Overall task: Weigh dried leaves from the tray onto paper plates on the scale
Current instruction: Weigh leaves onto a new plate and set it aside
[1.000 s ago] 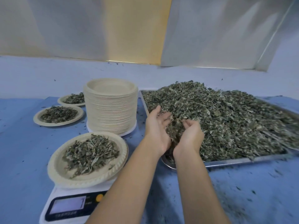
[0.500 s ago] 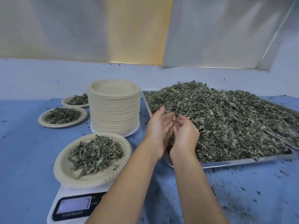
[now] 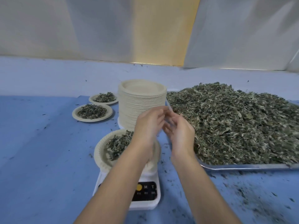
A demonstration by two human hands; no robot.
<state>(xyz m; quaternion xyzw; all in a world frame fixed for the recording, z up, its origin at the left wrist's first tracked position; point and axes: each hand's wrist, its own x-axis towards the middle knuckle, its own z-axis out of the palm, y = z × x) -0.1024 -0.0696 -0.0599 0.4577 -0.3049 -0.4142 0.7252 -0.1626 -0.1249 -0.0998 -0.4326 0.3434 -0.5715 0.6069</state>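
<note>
Head view: both forearms reach forward from the lower edge, and the hands are raised clear of the bench (image 3: 40, 151), close together and blurred by motion. Left hand (image 3: 149, 125) hangs above the far right part of the paper plate (image 3: 101, 152), its back to the camera and its fingers (image 3: 159, 112) bent toward the right hand. Right hand (image 3: 181, 135) stands just beside it, palm turned left, fingers (image 3: 169, 126) loosely curved, between the plate and the tray (image 3: 242, 166). It cannot be told whether either hand's fingers are grasping leaves; the blur hides it. The paper plate sits on the white scale (image 3: 145, 206) and carries a small pile of leaves (image 3: 119, 143); the left forearm covers the scale's display. The main heap of dried leaves (image 3: 234, 123) fills the metal tray at right. A tall stack of plates (image 3: 140, 101) stands behind the hands. Two filled plates (image 3: 75, 113) lie to the left of the stack, one behind the other. Leaf crumbs are scattered on the blue bench.
</note>
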